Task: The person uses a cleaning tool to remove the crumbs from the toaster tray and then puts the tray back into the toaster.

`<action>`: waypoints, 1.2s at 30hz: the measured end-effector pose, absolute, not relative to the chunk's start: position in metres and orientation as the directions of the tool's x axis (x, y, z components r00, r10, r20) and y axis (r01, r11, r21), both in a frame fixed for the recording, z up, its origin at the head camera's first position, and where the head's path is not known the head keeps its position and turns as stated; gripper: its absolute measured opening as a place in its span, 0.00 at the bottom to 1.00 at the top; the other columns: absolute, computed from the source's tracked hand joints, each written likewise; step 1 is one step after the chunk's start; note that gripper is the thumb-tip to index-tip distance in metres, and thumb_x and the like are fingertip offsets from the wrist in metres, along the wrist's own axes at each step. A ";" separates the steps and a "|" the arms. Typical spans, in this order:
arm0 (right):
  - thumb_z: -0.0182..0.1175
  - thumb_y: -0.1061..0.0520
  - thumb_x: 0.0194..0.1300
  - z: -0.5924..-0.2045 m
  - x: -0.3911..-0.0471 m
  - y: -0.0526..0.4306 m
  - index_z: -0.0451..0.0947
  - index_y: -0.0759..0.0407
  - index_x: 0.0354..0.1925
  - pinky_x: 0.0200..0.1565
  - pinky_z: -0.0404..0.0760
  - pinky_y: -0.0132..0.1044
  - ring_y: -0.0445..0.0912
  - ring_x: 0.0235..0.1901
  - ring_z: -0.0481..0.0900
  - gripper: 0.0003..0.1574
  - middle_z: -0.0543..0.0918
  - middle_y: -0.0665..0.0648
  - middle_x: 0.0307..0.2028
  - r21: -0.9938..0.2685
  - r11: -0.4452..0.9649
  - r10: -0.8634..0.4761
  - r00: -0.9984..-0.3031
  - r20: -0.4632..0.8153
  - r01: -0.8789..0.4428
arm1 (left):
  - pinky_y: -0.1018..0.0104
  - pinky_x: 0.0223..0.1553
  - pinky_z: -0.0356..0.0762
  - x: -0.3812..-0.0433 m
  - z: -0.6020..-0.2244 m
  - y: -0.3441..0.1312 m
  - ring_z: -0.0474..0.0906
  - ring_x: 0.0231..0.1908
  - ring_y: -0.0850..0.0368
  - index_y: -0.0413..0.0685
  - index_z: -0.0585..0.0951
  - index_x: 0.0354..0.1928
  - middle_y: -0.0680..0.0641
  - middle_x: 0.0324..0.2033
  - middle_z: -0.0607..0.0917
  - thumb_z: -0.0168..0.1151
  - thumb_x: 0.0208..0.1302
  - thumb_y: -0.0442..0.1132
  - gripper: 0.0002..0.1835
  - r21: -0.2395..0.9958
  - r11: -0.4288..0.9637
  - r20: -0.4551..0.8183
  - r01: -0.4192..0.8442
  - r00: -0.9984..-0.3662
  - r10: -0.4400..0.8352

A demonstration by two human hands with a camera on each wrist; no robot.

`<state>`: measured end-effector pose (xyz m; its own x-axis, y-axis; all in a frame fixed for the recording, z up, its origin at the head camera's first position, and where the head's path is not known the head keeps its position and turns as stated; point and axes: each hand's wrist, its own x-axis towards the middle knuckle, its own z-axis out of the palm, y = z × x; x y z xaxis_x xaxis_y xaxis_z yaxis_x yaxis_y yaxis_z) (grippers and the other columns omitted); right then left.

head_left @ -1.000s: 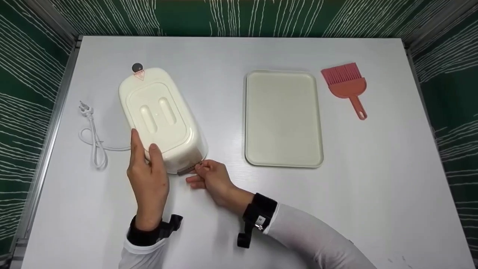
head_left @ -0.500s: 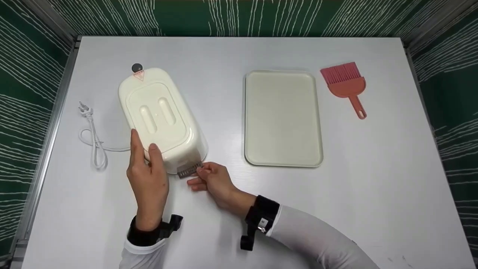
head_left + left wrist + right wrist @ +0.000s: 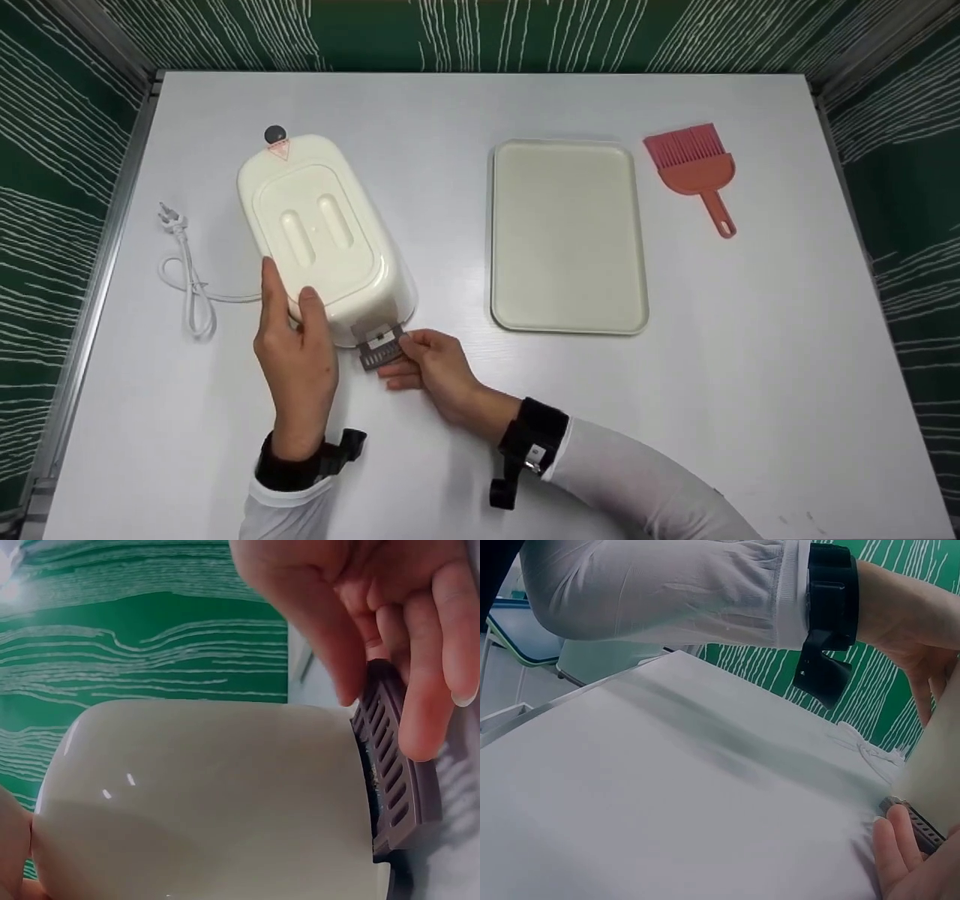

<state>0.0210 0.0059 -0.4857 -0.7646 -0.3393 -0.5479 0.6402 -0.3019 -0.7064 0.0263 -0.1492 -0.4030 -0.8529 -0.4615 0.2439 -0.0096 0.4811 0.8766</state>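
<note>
The toaster (image 3: 319, 232) stands on the left half of the table (image 3: 735, 360), set askew, its far end leaning toward the left and its near end pointing at the person. From the foot of that near end juts the grey slotted drawer (image 3: 382, 350), partly out, with a pale strip showing between its slotted edge and the toaster. The right hand (image 3: 442, 371) pinches the drawer's right end, the other fingers reaching below and just beside it. The left hand (image 3: 298, 360) rests against the toaster's near left corner, index finger straight along the long side and thumb spread apart from it; the remaining fingers are hidden in the head view. Left of the toaster, the looped cord (image 3: 199, 300) and its plug (image 3: 172, 219) take up the strip toward the table's left edge, the cord running right up to the left hand. At the toaster's far end sits a dark knob (image 3: 275, 135), well short of the far table edge and the green wall (image 3: 375, 37). A band of bare table separates toaster from tray (image 3: 566, 240); the brush (image 3: 697, 169) lies just beyond the tray's right rim, with wide open table on the person's side of both.
</note>
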 end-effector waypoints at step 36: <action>0.48 0.68 0.80 -0.481 0.033 0.019 0.72 0.74 0.52 0.33 0.88 0.36 0.46 0.31 0.88 0.10 0.88 0.68 0.39 -0.761 -0.234 -0.394 -0.775 -0.495 0.605 | 0.65 0.71 0.64 0.027 -0.402 -0.150 0.57 0.76 0.65 0.42 0.60 0.80 0.47 0.78 0.62 0.57 0.78 0.36 0.33 0.916 0.401 0.190 -0.017 -0.862 -0.471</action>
